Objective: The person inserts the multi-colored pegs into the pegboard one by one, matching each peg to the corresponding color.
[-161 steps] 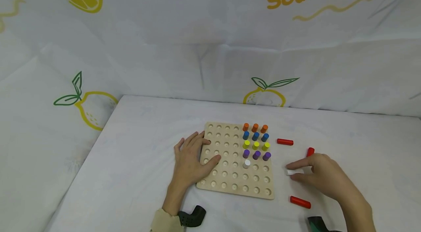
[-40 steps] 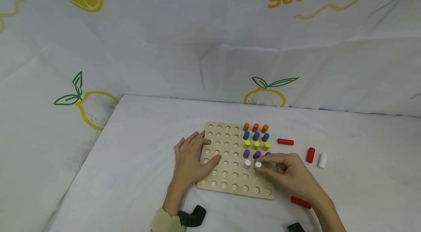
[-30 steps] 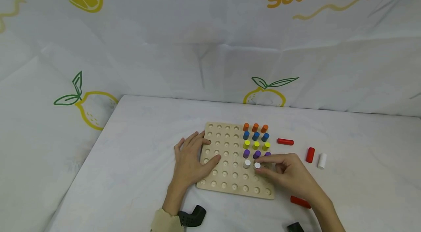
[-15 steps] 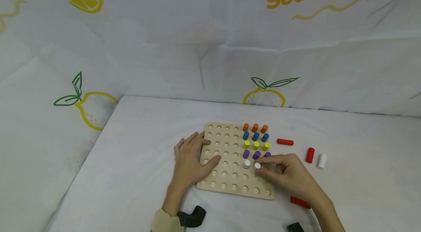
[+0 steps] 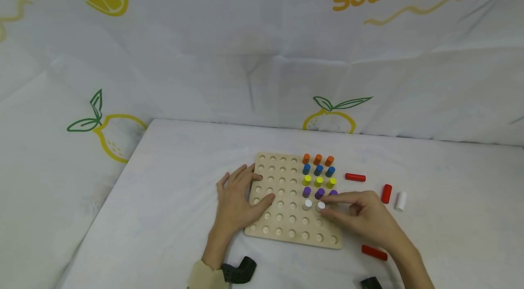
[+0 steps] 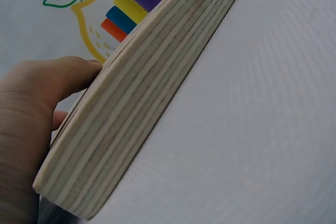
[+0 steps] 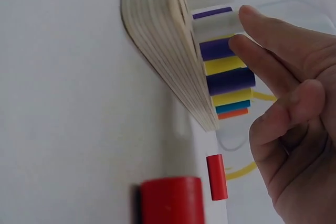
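A light wooden pegboard (image 5: 282,216) lies on the white-covered table. My left hand (image 5: 239,202) rests on its left side with fingers spread, thumb over the top. Two white pegs stand in one row: the left white peg (image 5: 307,205) and the right white peg (image 5: 320,207). The index finger and thumb of my right hand (image 5: 366,216) are at the right peg's upper end, slightly parted, other fingers curled in. In the right wrist view the fingertips barely overlap the end of that white peg (image 7: 215,27). Purple pegs (image 5: 306,192) stand just behind, the rightmost partly covered.
Orange pegs (image 5: 317,159), blue pegs (image 5: 318,170) and yellow pegs (image 5: 318,181) fill the rows behind. Right of the board lie three red pegs, the back one (image 5: 355,177), a middle one (image 5: 386,193) and the front one (image 5: 374,252), and a loose white peg (image 5: 400,201).
My right hand has brought a white peg from the table to the hole beside the first white one. Just now its fingertips shift slightly right while the peg stays put. The left hand stays.
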The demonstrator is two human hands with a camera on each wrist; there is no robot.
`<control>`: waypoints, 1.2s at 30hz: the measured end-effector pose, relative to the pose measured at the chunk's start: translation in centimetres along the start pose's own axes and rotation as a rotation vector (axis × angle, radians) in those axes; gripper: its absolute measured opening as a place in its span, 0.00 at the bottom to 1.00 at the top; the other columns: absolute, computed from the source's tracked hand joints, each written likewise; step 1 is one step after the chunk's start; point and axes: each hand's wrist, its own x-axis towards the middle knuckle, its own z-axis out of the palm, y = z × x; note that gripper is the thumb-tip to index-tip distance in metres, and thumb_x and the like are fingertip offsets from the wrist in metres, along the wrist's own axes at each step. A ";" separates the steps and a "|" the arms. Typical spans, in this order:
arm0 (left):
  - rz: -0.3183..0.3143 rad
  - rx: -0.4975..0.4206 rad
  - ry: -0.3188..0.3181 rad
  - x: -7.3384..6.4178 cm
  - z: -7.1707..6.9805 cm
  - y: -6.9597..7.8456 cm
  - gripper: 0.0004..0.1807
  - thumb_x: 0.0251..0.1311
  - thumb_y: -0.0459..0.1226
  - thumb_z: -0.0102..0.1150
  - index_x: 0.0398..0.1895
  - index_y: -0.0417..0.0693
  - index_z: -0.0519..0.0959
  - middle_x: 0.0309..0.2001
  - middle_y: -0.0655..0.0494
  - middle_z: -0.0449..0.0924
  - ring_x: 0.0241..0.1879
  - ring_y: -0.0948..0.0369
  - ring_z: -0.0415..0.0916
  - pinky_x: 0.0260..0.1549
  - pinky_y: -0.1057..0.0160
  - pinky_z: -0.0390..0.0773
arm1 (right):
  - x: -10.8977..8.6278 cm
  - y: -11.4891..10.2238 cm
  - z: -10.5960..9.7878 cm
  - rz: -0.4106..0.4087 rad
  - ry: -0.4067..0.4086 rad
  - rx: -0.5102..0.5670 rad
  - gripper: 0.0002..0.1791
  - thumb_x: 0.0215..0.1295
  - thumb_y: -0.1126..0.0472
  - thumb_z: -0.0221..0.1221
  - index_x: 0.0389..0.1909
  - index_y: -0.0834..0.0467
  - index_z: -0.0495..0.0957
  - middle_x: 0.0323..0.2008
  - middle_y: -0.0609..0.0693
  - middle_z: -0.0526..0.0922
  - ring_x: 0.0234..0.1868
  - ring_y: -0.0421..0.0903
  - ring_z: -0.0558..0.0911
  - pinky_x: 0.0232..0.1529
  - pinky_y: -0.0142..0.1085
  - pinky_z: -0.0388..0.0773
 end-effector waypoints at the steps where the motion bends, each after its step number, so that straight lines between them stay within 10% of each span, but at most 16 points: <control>1: 0.000 0.000 0.000 0.0 0.0 0.0 0.23 0.52 0.58 0.69 0.45 0.55 0.82 0.71 0.54 0.76 0.73 0.51 0.68 0.72 0.37 0.50 | 0.0 0.1 -0.1 -0.014 0.014 0.007 0.12 0.57 0.54 0.75 0.43 0.46 0.91 0.16 0.40 0.75 0.12 0.30 0.55 0.11 0.28 0.58; 4: -0.003 0.000 -0.004 0.0 0.0 0.0 0.23 0.52 0.58 0.68 0.45 0.55 0.82 0.71 0.54 0.76 0.73 0.51 0.68 0.73 0.38 0.50 | -0.2 0.6 -0.8 -0.082 0.071 0.034 0.12 0.56 0.61 0.74 0.42 0.50 0.91 0.19 0.41 0.83 0.11 0.30 0.52 0.10 0.27 0.55; 8: -0.002 0.002 -0.004 0.0 0.0 0.0 0.23 0.52 0.58 0.68 0.45 0.55 0.82 0.71 0.54 0.76 0.73 0.51 0.68 0.72 0.37 0.50 | -0.5 1.1 -1.8 -0.073 0.159 -0.006 0.11 0.56 0.63 0.74 0.42 0.52 0.90 0.08 0.44 0.70 0.10 0.30 0.51 0.10 0.27 0.53; 15: -0.005 0.008 -0.005 0.0 0.0 0.0 0.24 0.52 0.59 0.68 0.45 0.56 0.82 0.71 0.55 0.76 0.73 0.52 0.68 0.73 0.38 0.50 | -1.2 1.7 -4.1 0.044 0.309 -0.100 0.11 0.57 0.63 0.74 0.42 0.57 0.90 0.05 0.44 0.58 0.08 0.38 0.56 0.11 0.32 0.52; 27: -0.009 0.008 -0.003 0.0 0.0 0.1 0.23 0.52 0.59 0.68 0.45 0.56 0.82 0.71 0.55 0.75 0.74 0.52 0.67 0.73 0.37 0.50 | -2.7 3.5 -7.1 0.320 0.393 -0.218 0.20 0.62 0.52 0.71 0.50 0.59 0.88 0.04 0.44 0.68 0.09 0.41 0.62 0.14 0.34 0.60; 32: -0.006 0.006 -0.001 0.0 -0.1 0.2 0.24 0.52 0.58 0.68 0.45 0.55 0.83 0.71 0.54 0.76 0.73 0.51 0.68 0.73 0.37 0.50 | -3.1 4.2 -7.9 0.449 0.358 -0.283 0.25 0.65 0.46 0.68 0.54 0.60 0.86 0.27 0.56 0.88 0.18 0.39 0.72 0.19 0.31 0.70; 36: -0.005 0.008 -0.002 0.0 -0.1 0.2 0.24 0.52 0.58 0.68 0.45 0.55 0.82 0.70 0.54 0.76 0.73 0.51 0.68 0.73 0.37 0.50 | -3.0 4.5 -8.3 0.538 0.333 -0.307 0.32 0.65 0.41 0.66 0.57 0.63 0.83 0.53 0.70 0.84 0.24 0.43 0.77 0.20 0.33 0.74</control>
